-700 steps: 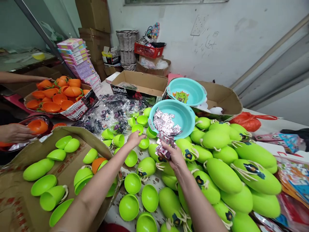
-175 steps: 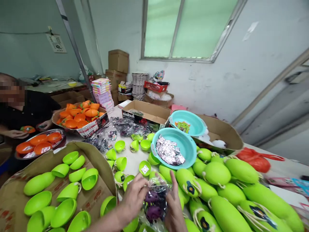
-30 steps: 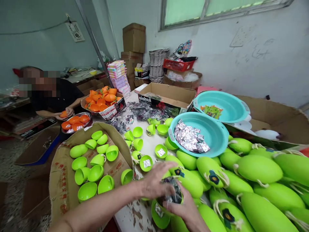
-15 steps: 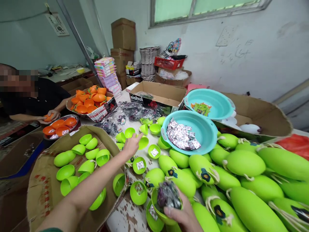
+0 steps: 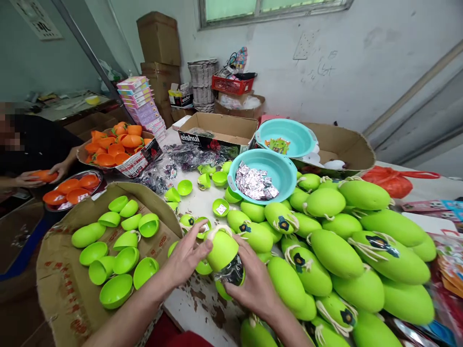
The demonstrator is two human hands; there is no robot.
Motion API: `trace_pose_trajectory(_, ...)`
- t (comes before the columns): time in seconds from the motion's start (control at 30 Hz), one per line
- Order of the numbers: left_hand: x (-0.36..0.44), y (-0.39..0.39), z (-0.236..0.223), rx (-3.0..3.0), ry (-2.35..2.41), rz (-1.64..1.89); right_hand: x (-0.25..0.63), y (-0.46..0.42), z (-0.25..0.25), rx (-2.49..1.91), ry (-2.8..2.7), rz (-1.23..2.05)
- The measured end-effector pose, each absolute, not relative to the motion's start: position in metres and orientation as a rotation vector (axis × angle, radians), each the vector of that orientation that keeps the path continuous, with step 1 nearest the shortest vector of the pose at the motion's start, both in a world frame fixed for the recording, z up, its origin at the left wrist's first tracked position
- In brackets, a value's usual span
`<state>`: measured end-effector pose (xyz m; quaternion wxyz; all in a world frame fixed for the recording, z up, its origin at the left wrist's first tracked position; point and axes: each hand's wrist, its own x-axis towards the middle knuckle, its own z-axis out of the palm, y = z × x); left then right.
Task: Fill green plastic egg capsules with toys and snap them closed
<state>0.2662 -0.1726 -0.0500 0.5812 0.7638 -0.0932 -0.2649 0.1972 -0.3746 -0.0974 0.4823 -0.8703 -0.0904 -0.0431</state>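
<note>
My left hand [image 5: 186, 258] grips a lime-green shell half [image 5: 221, 248] and presses it down over a lower green half [image 5: 221, 288]. My right hand [image 5: 253, 279] cups that lower half from the right. A clear bag of dark purple toys [image 5: 231, 272] is squeezed between the two halves. Closed green egg-shaped shells [image 5: 334, 250] are heaped to the right. Open green halves [image 5: 221, 207], some with a small foil packet inside, lie on the table beyond my hands.
A cardboard box [image 5: 65, 289] of green halves is at my left. Two teal basins [image 5: 278, 173] hold foil packets and small toys. Another person [image 5: 21, 154] at far left handles orange halves [image 5: 115, 144]. Cartons and baskets stand by the wall.
My left hand came back from the open halves with a green top half and set it over the bag-filled half in my right hand. The camera turned right.
</note>
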Motion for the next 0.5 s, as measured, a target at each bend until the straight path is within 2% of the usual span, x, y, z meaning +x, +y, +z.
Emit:
trace_pose_trajectory(0.13,0.280,-0.172,-0.049,1.710,-0.028,-0.934,0.193,-0.361,-0.096,-2.222,-0.355,-0.076)
trace_pose_trajectory(0.37,0.259,-0.137,-0.041,1.672,-0.095,-0.672,0.193,-0.359,-0.089,-1.849,0.153,0.148)
trace_pose_trajectory(0.5,0.231,-0.153,-0.044,1.801,-0.235,-0.678,0.189,-0.349,-0.090,-1.750,0.046,0.206)
